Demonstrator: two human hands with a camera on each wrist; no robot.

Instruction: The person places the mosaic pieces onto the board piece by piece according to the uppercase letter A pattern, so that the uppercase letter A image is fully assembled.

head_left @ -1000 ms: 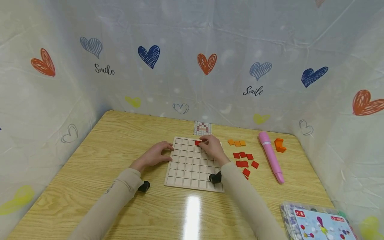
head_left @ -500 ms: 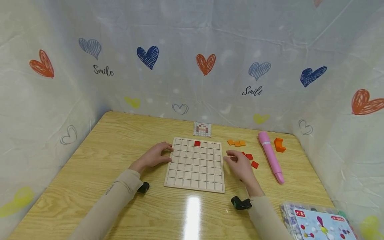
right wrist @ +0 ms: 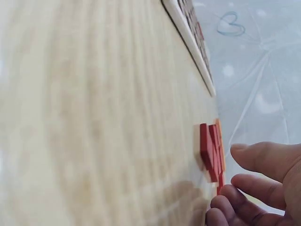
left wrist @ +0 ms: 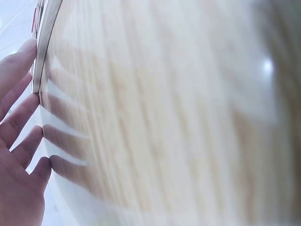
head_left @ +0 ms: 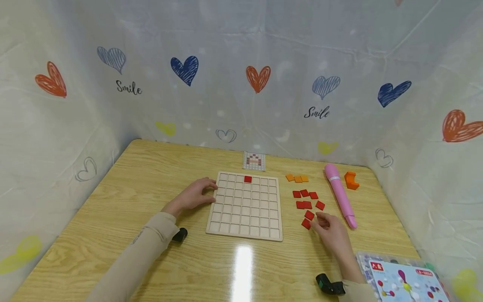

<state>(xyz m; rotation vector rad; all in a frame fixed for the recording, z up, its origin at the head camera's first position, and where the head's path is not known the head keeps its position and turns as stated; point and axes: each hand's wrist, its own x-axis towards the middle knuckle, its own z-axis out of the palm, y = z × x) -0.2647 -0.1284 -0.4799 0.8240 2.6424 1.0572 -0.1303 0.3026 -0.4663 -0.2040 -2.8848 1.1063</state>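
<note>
A pale wooden grid board (head_left: 245,209) lies mid-table with one red square tile (head_left: 247,179) in its far row. My left hand (head_left: 196,193) touches the board's left edge with relaxed fingertips, which the left wrist view (left wrist: 23,141) also has at the rim. To the right, my right hand (head_left: 333,235) hovers beside the nearest red tiles (head_left: 306,224), thumb and index finger apart. In the right wrist view the right hand (right wrist: 263,188) has nothing between thumb and fingers, and red tiles (right wrist: 207,147) stand just past the fingertips.
Several more red tiles (head_left: 304,204) and three orange tiles (head_left: 298,178) lie right of the board. Beyond the board is a small pattern card (head_left: 254,161). Farther right are a pink pen-shaped object (head_left: 340,195), an orange bracket-like piece (head_left: 351,180) and a plastic box (head_left: 407,281).
My right hand has let go of the red tile in the board's far row and moved right and nearer, to the loose red tiles. The left hand stays at the board's edge.
</note>
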